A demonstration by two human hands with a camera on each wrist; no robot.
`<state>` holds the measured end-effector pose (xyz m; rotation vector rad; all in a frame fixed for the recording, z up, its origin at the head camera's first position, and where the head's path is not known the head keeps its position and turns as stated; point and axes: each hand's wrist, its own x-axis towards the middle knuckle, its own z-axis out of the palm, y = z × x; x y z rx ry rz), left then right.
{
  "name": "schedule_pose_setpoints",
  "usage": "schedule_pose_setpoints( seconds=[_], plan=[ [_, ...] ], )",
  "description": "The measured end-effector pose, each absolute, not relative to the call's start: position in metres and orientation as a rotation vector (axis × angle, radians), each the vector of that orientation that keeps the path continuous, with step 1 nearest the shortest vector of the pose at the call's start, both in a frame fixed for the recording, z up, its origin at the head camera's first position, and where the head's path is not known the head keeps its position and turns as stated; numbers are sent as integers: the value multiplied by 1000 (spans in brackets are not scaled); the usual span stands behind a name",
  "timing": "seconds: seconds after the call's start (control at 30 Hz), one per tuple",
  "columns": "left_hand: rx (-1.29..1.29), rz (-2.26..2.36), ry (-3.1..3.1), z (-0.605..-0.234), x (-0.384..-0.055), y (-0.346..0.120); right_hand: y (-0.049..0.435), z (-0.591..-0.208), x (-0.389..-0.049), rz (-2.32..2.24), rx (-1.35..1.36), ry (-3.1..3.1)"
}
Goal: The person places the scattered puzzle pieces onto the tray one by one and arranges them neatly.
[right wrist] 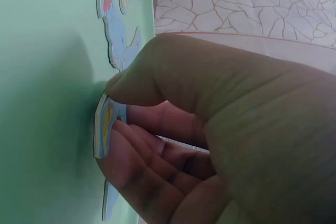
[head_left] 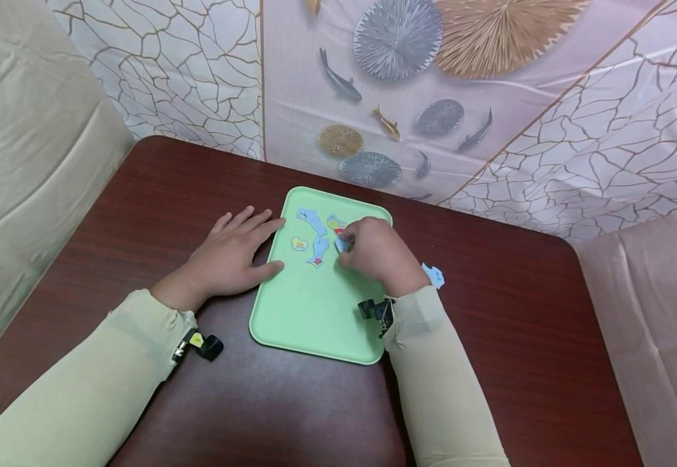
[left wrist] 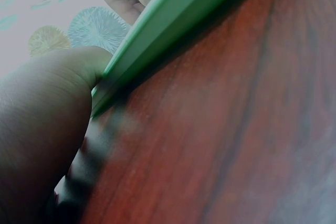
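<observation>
A light green tray (head_left: 309,311) lies on the table with thin, light blue puzzle pieces on its far half. My right hand (head_left: 376,253) pinches one blue piece with a yellow patch (right wrist: 104,127) between thumb and fingers, close over the tray. Just beyond those fingers is a piece with green, yellow and red print (head_left: 334,224). To the left are two joined-looking blue pieces, an upper one (head_left: 313,222) and a lower one with a red mark (head_left: 319,250), plus a small yellow-printed piece (head_left: 299,244). My left hand (head_left: 227,256) has its fingers spread, thumb and fingertips at the tray's left rim.
Another light blue piece (head_left: 434,275) lies on the dark red-brown table (head_left: 508,324), right of the tray and partly behind my right wrist. A patterned cloth (head_left: 309,123) hangs along the table's far edge. Pale cloths hang at both sides.
</observation>
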<state>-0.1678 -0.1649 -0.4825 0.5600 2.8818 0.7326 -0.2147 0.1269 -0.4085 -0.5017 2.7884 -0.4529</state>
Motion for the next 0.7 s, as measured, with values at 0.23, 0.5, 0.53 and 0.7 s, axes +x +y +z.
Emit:
schedule_pose_setpoints(
  seconds=[0.23, 0.5, 0.53, 0.7],
  plan=[
    [561, 734, 2885, -483, -167, -165, 122, -411, -215, -442, -485, 2778],
    [561, 736, 2888, -482, -167, -165, 121, -416, -216, -424, -457, 2773],
    [561, 736, 2888, -482, -167, -165, 121, -416, -216, -425, -460, 2772],
    [560, 733, 2888, -482, -167, -165, 121, -417, -217, -418, -465, 2772]
  ],
)
